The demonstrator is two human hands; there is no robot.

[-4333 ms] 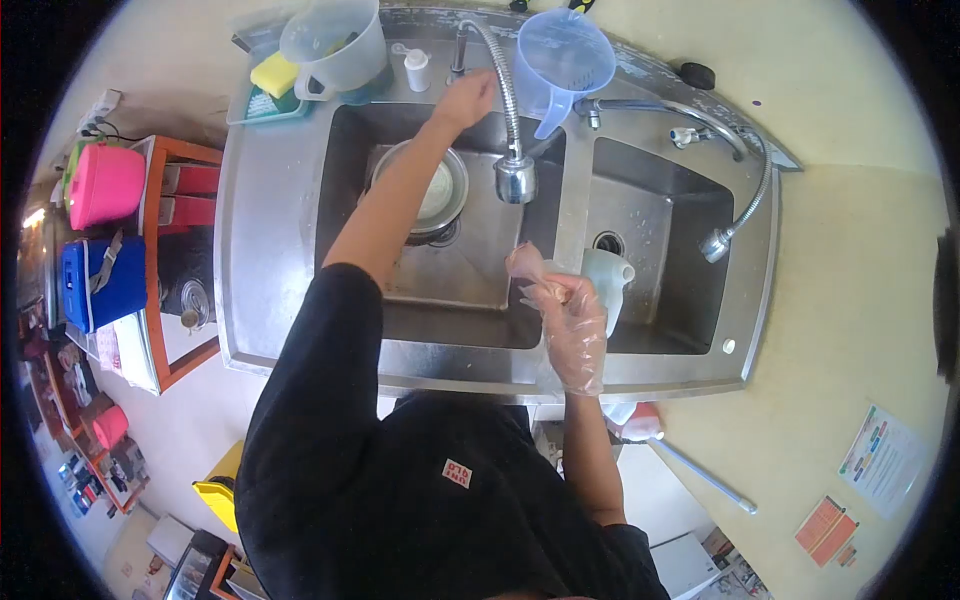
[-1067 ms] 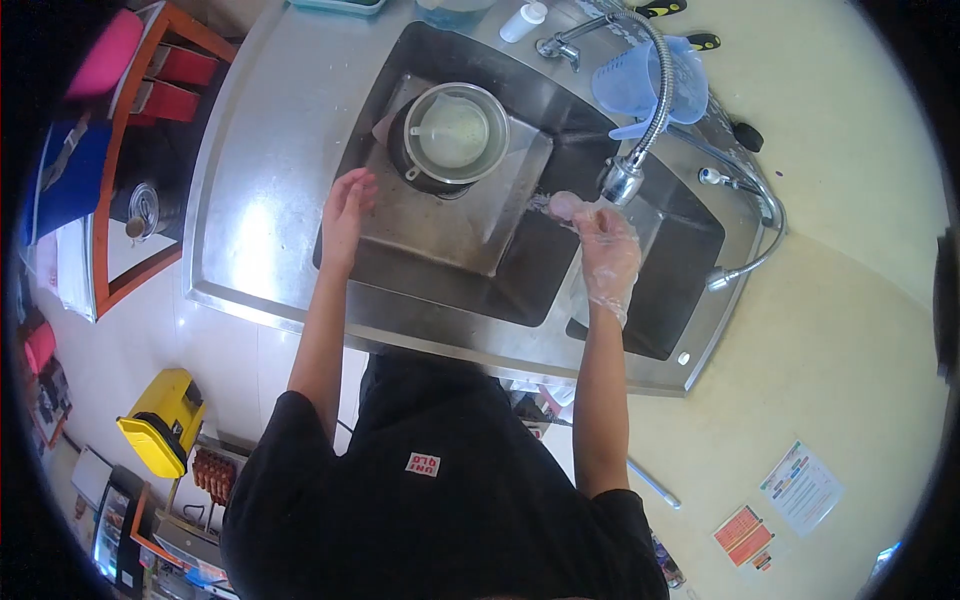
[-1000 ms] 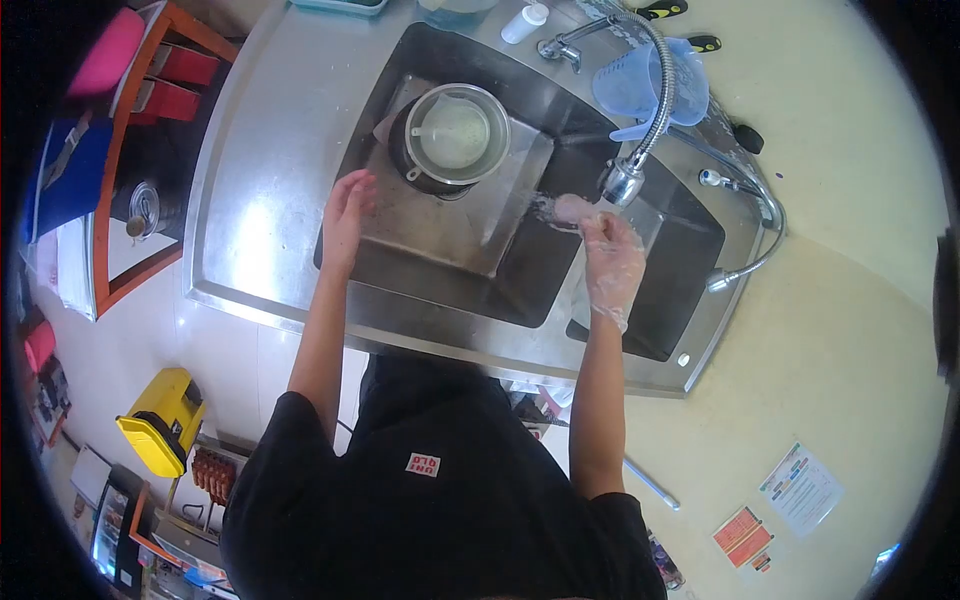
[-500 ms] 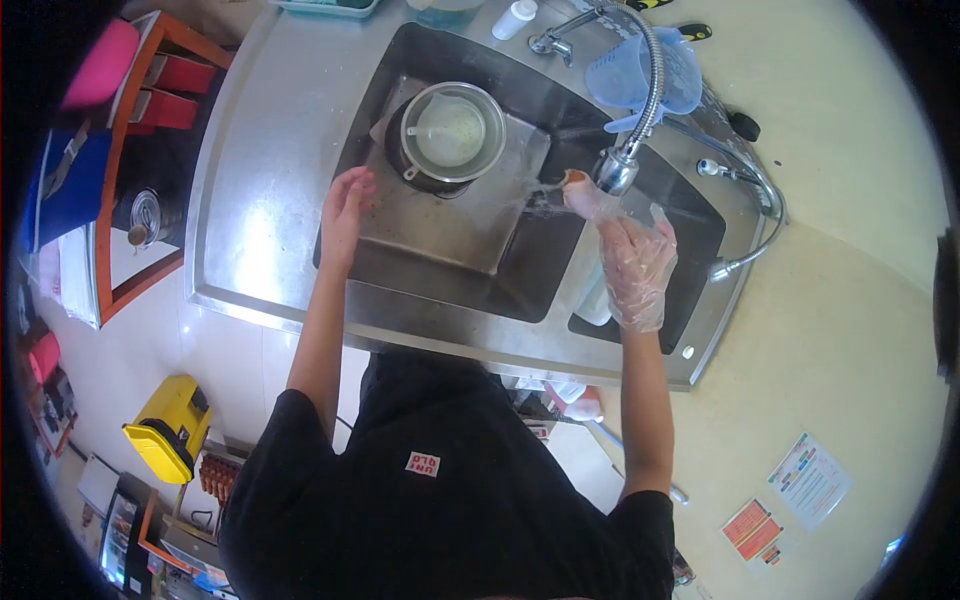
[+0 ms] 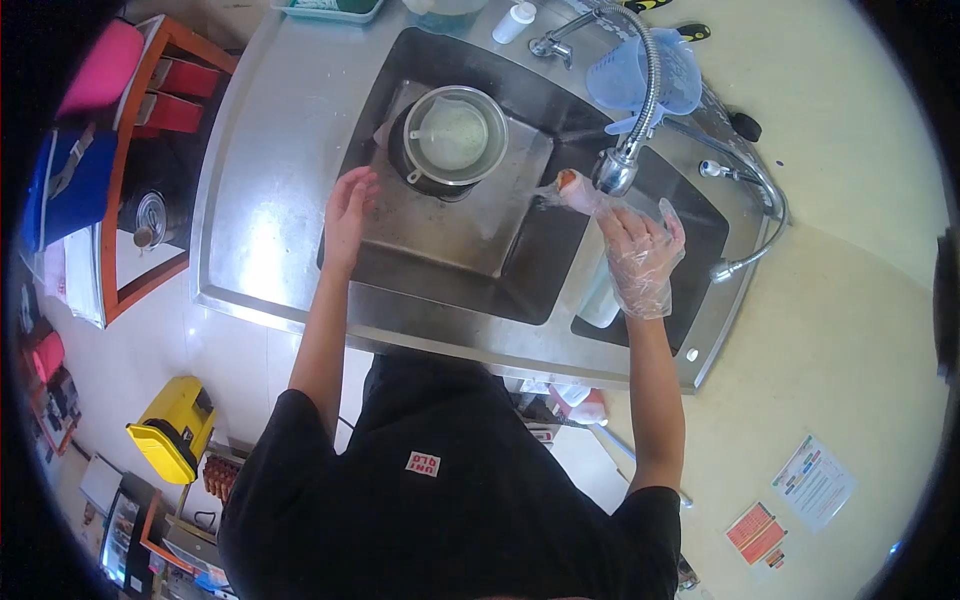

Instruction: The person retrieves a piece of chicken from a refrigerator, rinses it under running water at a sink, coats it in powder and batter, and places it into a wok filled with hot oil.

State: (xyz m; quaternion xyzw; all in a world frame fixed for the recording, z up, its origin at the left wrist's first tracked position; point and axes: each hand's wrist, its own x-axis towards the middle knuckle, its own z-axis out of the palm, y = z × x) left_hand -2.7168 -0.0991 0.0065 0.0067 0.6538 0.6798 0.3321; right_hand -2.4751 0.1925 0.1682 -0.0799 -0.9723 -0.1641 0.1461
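My right hand (image 5: 642, 255) wears a clear plastic glove and is closed on a pale pink piece (image 5: 574, 190) that looks like raw meat, with a brownish-orange end. Water splashes off that end beneath the metal spray faucet (image 5: 615, 172), above the sink divider. My left hand (image 5: 350, 205) is bare and holds nothing; its fingers are loosely bent and apart, over the left rim of the large sink basin (image 5: 450, 255). In this basin, toward the back, a metal pot (image 5: 412, 165) holds a pale, cloudy round container or liquid; I cannot tell which.
A translucent blue jug (image 5: 640, 80) stands behind the faucet, with a white bottle (image 5: 514, 22) to its left. A pale bottle-like object (image 5: 600, 300) lies in the smaller right basin. The steel counter (image 5: 255, 200) extends left, with an orange-framed shelf (image 5: 125, 180) beyond it.
My right hand has shifted slightly right and up, its glove still around the pink piece, whose brown end now faces me more. My left hand is nearly unchanged.
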